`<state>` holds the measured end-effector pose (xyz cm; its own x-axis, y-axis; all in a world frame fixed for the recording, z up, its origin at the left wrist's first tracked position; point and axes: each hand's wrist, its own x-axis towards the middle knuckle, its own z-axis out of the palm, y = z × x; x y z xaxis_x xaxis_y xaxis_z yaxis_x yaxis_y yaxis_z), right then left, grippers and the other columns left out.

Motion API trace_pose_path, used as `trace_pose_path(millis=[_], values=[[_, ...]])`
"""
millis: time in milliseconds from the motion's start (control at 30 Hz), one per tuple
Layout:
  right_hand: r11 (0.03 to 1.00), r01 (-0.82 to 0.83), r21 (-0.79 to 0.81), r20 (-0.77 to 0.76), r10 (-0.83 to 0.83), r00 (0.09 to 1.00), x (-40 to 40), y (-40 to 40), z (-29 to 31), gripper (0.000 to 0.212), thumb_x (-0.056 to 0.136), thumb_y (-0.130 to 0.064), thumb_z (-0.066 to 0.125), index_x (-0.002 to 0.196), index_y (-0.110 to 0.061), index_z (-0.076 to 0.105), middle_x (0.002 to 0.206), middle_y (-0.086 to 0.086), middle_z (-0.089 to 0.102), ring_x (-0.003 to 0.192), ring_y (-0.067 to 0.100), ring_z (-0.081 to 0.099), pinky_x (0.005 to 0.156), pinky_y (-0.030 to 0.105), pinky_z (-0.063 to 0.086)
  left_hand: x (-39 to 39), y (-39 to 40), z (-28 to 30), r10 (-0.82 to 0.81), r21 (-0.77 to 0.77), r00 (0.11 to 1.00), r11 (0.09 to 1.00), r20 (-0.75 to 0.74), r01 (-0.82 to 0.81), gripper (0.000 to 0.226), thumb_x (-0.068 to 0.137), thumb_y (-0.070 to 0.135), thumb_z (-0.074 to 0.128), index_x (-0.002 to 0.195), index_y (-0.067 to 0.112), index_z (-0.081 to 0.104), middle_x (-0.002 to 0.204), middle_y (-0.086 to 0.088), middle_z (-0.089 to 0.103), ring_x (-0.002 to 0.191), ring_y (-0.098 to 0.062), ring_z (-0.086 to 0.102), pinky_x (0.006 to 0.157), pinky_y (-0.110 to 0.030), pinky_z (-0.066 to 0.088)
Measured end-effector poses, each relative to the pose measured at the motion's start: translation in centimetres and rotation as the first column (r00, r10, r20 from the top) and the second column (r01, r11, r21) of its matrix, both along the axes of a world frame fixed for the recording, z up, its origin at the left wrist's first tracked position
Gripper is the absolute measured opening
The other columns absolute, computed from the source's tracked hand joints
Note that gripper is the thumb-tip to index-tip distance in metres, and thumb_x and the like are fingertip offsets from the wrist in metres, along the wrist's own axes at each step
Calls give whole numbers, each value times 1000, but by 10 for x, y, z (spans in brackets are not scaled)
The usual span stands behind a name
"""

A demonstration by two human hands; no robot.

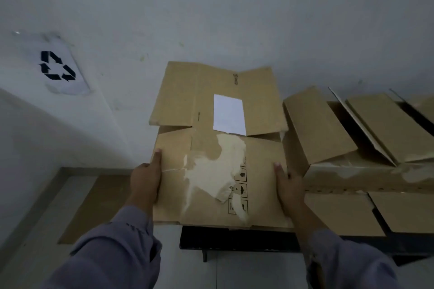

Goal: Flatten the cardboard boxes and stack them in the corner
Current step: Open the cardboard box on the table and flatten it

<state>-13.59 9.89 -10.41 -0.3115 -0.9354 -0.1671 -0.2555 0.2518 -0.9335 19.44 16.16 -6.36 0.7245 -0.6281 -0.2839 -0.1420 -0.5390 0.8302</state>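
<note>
Head view shows the flattened box [218, 171] held out level over a dark table [234, 239], the left hand [145, 183] and right hand [290, 187] each grasping a side edge — likely so the limp sheet stays spread. It hangs short of the corner floor, where a cardboard sheet [94, 206] lies below a recycling sign [57, 65] — unflattened boxes [352, 136] stand just beside.

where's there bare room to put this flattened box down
Free: the floor in the left corner, where a flat cardboard sheet lies below the recycling sign, and the bare tiles beside it. Crowded: the table to the right, packed with open boxes. Both hands hold the flattened box by its sides.
</note>
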Motion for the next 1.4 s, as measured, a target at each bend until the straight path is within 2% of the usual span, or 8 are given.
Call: trace_pose_path(millis=[167,333,467,867,1133,1200,1267,1400], values=[[998,64,-12,-327,-64,943,-16,7,-22,50,97,-47,44,85,-1,59,87,19,65,84,35,62,65,31,38,-14,8,-38,-100,144,975,987,199,72,68,98,53,34,122,-8,55,124,-29,57,112,-43,54,92,-44,43],[996,82,-39,-456,-91,885,-15,15,-44,54,98,-51,36,112,-3,58,100,17,68,90,33,64,71,32,45,-36,18,-65,-98,189,975,980,199,60,51,101,40,38,123,-6,44,125,-29,53,113,-44,53,89,-47,42],[999,35,10,-504,-25,864,-12,22,-52,48,100,-49,33,130,-13,43,107,16,68,95,34,65,77,38,50,-46,22,-91,-151,274,968,957,202,92,67,91,52,51,127,-4,40,127,-25,52,111,-43,55,91,-51,48],[988,-145,62,-730,143,669,22,30,-59,46,102,-39,28,147,-27,27,88,8,68,76,24,64,58,31,46,-13,43,-100,-74,343,959,939,274,-25,83,77,70,59,120,1,42,119,-22,56,106,-44,57,82,-50,48],[995,-57,84,-707,100,700,-1,36,-79,40,103,-35,28,142,-26,31,95,13,65,81,31,63,61,33,45,-23,22,-107,-189,314,920,946,345,77,80,74,68,64,119,4,48,116,-18,59,101,-40,61,79,-46,51],[994,20,107,-705,61,707,-13,35,-78,38,103,-32,31,139,-23,33,97,16,63,85,34,62,68,39,50,-33,13,-112,-282,330,895,930,347,165,84,74,69,62,123,4,46,121,-16,55,105,-38,59,82,-48,52],[992,90,94,-805,23,593,-22,32,-78,38,99,-25,42,136,-17,36,112,20,57,99,36,55,77,44,48,-47,5,-117,-367,400,840,894,399,200,93,74,72,58,134,4,37,133,-17,46,118,-38,50,93,-49,46],[995,-96,2,-846,53,531,-15,23,-82,54,91,-32,51,139,-11,40,143,15,41,131,33,37,102,50,34,-71,-5,-128,-563,422,580,826,588,374,99,85,72,37,153,6,6,160,-16,3,147,-36,7,117,-50,8]])
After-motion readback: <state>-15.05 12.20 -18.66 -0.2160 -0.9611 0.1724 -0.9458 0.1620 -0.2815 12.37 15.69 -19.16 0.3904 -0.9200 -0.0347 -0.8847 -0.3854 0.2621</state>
